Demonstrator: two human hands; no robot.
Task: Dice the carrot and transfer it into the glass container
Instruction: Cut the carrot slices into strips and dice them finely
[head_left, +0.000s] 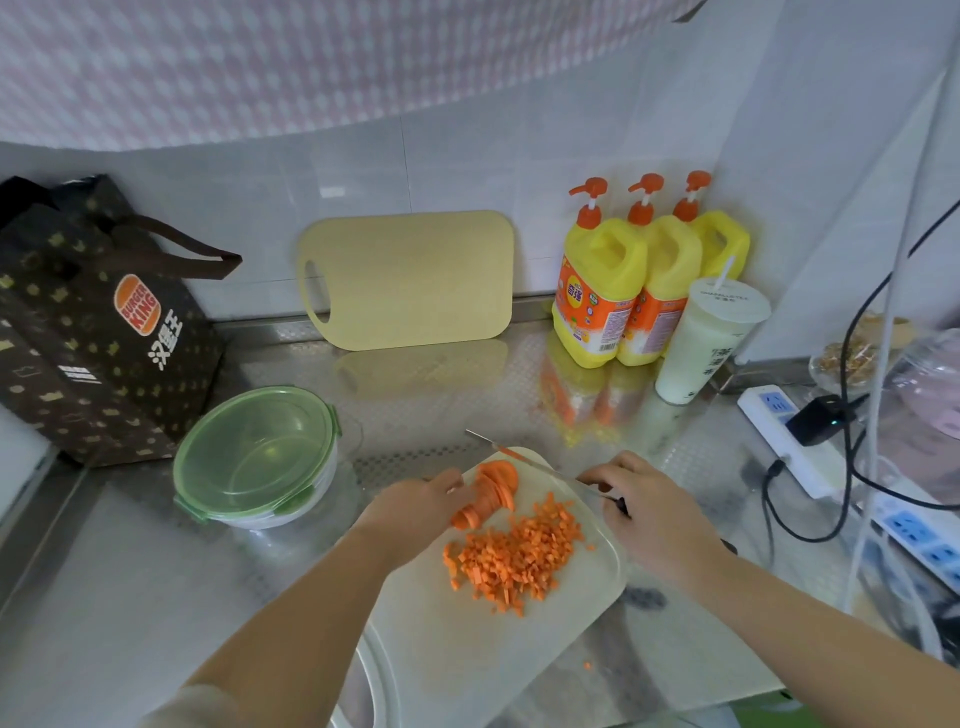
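Observation:
A white cutting board (467, 649) lies on the steel counter in front of me. At its far end is a row of orange carrot slices (491, 493), leaning like fallen dominoes. My left hand (415, 512) touches these slices from the left, fingers curved around them. A pile of diced carrot (514, 558) sits in the board's middle. My right hand (649, 512) grips a knife (524, 460) by its dark handle, the thin blade pointing far-left above the slices. The glass container (257, 457), with a green lid on it, stands to the left of the board.
A brown paper bag (98, 322) stands at the far left. A beige cutting board (410, 280) leans on the back wall. Yellow pump bottles (623, 291) and a white drink cup (701, 343) stand at the back right. A power strip (800, 441) with cables lies right.

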